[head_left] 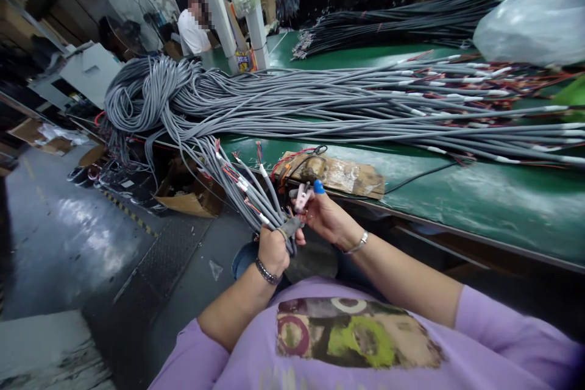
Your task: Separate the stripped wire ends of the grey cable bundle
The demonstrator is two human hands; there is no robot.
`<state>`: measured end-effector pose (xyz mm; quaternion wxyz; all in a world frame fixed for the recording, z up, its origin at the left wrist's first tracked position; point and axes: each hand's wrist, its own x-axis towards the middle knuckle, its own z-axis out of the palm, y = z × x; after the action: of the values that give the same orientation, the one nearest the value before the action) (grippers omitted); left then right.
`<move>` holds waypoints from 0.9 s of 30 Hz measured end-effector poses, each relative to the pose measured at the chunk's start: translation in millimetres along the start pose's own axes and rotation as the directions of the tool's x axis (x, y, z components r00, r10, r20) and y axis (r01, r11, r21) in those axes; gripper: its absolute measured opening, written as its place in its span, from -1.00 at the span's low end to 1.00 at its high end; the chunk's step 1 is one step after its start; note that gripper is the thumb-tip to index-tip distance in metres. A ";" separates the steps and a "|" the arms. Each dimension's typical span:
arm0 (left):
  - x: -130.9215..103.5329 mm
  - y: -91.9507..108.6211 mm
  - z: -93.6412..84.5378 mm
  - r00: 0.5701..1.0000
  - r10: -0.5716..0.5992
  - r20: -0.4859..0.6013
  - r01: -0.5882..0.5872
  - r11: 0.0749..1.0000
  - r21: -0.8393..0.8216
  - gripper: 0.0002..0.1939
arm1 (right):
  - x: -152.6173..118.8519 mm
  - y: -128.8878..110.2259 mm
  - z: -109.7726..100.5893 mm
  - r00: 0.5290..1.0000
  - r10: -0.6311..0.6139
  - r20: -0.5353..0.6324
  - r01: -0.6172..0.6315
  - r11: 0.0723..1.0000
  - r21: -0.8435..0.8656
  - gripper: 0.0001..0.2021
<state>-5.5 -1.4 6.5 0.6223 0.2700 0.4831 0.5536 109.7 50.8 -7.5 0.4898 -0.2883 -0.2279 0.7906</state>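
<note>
At centre, the left hand (274, 250) clasped springy-looking grey cables (241, 202), the right hand (331, 216) pinched a pinkish tool (303, 196). Gripping behind the fragile wires (259, 149) seemed best

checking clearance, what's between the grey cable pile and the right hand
In the head view: green bench, then a brown board, nearer the right hand.

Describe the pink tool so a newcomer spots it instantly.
Start at the green table and find the brown board at its near edge. Just below the board's left end, the right hand holds the pink tool. Its pale pink sets it apart from the grey cables in the left hand.
</note>
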 end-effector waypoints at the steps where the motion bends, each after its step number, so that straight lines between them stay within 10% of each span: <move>1: -1.8 1.3 -0.4 1.000 -0.001 -0.003 0.001 1.000 0.003 -0.69 | -2.1 -1.4 -0.3 1.000 0.017 0.011 -0.017 1.000 0.004 -0.50; 27: 9.2 0.6 2.6 0.995 -0.060 -0.082 0.059 0.998 -0.010 -0.65 | -6.7 -3.3 0.5 1.000 0.003 -0.031 -0.004 0.999 -0.034 -0.70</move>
<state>-4.2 8.0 5.3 0.6191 0.2301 0.5141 0.5471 113.9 46.0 -3.4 0.4869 -0.3094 -0.2331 0.7829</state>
